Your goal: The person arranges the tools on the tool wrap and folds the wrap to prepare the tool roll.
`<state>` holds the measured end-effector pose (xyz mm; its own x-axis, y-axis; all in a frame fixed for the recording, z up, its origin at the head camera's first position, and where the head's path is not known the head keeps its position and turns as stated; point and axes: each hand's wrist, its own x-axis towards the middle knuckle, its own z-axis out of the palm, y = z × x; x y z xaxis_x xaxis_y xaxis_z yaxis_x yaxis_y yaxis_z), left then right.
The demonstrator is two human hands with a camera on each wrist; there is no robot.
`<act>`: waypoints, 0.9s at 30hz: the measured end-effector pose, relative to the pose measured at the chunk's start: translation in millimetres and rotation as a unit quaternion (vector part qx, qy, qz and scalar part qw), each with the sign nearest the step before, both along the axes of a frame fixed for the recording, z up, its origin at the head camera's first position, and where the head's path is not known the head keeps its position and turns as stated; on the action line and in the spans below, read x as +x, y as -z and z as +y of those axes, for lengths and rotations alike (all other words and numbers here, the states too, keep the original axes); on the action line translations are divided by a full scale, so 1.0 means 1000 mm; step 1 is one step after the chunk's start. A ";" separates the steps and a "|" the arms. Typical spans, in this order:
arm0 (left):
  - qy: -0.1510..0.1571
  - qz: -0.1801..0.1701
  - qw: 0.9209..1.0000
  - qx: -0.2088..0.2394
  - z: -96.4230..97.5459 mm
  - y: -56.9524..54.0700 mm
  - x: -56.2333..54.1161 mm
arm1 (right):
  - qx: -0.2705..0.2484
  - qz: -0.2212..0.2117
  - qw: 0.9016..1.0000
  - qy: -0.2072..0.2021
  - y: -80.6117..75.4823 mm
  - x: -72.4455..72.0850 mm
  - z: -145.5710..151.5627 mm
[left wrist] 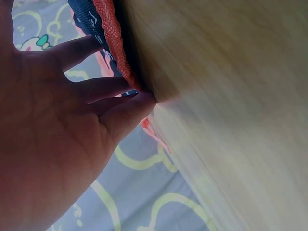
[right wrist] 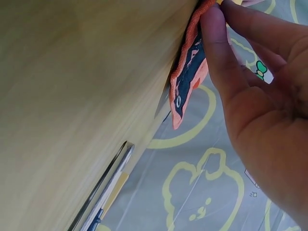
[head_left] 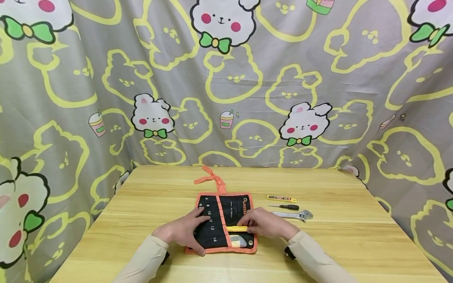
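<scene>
Being pinched in the right hand [head_left: 267,225]: a slim yellow pen-shaped tool [head_left: 235,228], at the pocket edge of the black tool roll [head_left: 231,218].
The tool is judged light, stiff and slightly slippery, best gripped by its free right end; how deeply it is inserted cannot be told. The roll seems soft and floppy, best steadied along its orange border, where the left hand [head_left: 187,231] is laid, fingers spread, nothing grasped. In the roll's near pocket, a grey-and-yellow utility knife [head_left: 238,241] is held, its end left exposed.
</scene>
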<state>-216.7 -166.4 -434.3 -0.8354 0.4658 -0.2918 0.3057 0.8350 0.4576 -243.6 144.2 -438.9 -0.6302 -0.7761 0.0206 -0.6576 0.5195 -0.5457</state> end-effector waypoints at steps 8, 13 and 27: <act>-0.002 0.000 1.000 -0.004 0.000 0.000 0.000 | 0.008 -0.003 1.000 0.000 -0.001 0.001 -0.011; 0.005 0.001 1.000 -0.007 0.001 0.000 -0.001 | 0.013 -0.005 1.000 -0.003 -0.001 0.002 -0.020; 0.006 0.001 1.000 -0.007 0.001 -0.001 -0.001 | 0.013 -0.004 1.000 0.003 0.000 0.000 -0.034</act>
